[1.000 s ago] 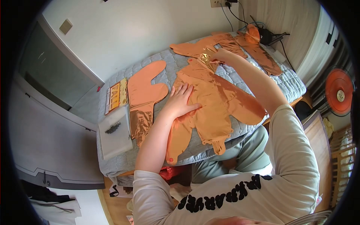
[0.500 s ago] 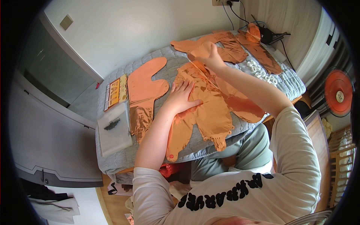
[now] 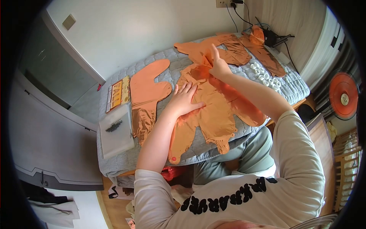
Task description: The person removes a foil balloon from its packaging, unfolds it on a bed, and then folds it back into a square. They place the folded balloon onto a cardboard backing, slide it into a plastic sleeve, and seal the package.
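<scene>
A flat, orange-gold foil balloon with several lobes lies on the quilted bed, creased and shiny. My left hand rests palm down on its left part, fingers spread. At its far end my right hand has one digit pointing up and the others curled at a raised, bunched fold of the foil; the fingertips are partly hidden. A second flat foil balloon, mitten-like in outline, lies left of my left hand. Another foil balloon lies beyond my right hand.
White rings lie on the bed's right side, near a long foil piece and a black device with cables. On the left are a printed packet and dark sticks on a clear sheet. A red fan stands at right.
My right hand has lowered the lifted foil flap and turned, and the foil now bunches beside it. My left hand stays flat in the same place.
</scene>
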`<state>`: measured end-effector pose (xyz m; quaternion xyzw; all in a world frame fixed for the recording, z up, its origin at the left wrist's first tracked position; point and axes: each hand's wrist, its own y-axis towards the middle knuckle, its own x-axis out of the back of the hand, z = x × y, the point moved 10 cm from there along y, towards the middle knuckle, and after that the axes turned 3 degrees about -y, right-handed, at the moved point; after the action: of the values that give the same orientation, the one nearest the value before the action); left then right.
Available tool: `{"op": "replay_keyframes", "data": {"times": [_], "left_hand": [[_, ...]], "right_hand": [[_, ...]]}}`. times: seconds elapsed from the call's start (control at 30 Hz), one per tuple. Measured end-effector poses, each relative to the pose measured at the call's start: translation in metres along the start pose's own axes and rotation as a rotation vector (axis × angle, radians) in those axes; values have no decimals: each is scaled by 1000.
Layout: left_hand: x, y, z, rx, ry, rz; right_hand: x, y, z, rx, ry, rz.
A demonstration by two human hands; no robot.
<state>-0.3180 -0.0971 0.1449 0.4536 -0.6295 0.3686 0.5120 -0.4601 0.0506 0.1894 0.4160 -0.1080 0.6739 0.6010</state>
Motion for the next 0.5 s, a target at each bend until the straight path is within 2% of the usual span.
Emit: {"op": "replay_keyframes", "data": {"times": [0.07,0.13,0.2,0.27,0.33,0.4,0.43,0.5], "left_hand": [[0,0,0,0,2,-1],[0,0,0,2,3,5],[0,1,0,2,5,5],[0,1,0,1,6,4],[0,0,0,4,-3,12],[-2,1,1,2,-3,7],[-2,1,2,-1,-2,0],[-1,0,2,-2,-8,0]], "right_hand": [[-3,-2,12,67,-27,23],[-14,-10,39,316,-84,86],[-20,-16,46,245,-183,151],[-35,-26,57,336,-293,263],[-32,-32,59,384,-290,219],[-32,-29,47,378,-83,229],[-26,-25,38,378,-84,230],[1,-9,-8,135,241,156]]}}
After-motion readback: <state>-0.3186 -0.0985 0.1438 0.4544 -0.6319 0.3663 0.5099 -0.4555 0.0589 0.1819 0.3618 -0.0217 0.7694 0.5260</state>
